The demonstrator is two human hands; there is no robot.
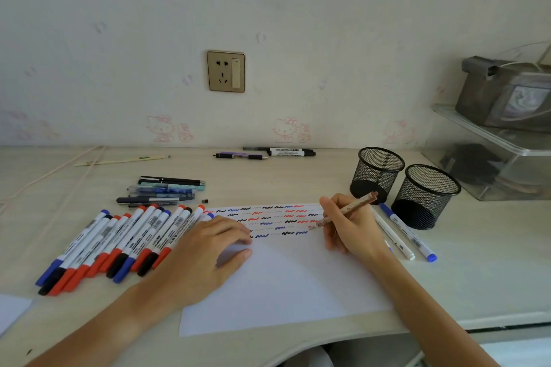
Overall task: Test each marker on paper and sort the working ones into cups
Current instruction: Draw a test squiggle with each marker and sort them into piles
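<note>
Fingers [334, 211] of the right hand [351, 226] are clamped on a patterned pen [354, 205], held slanted with its tip on the paper [283, 283] near that sheet's far right corner. The left hand [205, 253] is laid flat on the paper's left edge, fingers together, nothing gripped. Rows of red, blue and black squiggles [268, 217] are seen along the paper's far edge. A fanned row of markers [119, 241] lies left of the paper. Two mesh cups [402, 185] stand near the surface's far right, with two markers [402, 232] lying between cups and right hand. Pens [161, 191] lie further back.
</note>
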